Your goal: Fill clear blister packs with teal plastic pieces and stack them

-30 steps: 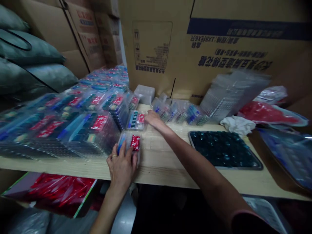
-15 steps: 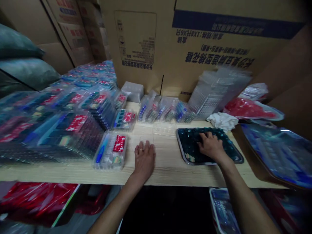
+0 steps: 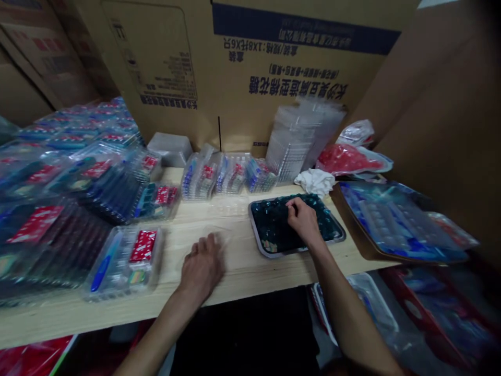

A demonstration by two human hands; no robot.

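Observation:
My right hand (image 3: 304,219) hovers low over a shallow tray (image 3: 256,241) filled with dark teal, glossy wrapped pieces (image 3: 274,216). Its thumb and index finger are pinched together; whatever is between them is too small to make out. My left hand (image 3: 201,266) rests low at the table's middle, blurred, fingers bent. Faint edges of clear plastic (image 3: 219,233) show just beyond its fingertips, and whether it grips this I cannot tell. To its left lies a clear compartment box (image 3: 121,263) holding a blue pen-like item (image 3: 105,266), a red patterned packet (image 3: 143,246) and a small greenish piece.
Stacks of filled clear boxes (image 3: 58,245) crowd the left. Along the back stand more filled boxes (image 3: 199,175) and a tall stack of clear trays (image 3: 291,149), before a large carton (image 3: 203,62). At right are a crumpled white cloth (image 3: 315,181), a red-filled bag (image 3: 344,159) and an open carton (image 3: 360,237).
The view has swung right, so things sit further left. My right hand has risen from among the teal pieces, fingers now pinched. My left hand's fingers are more bent.

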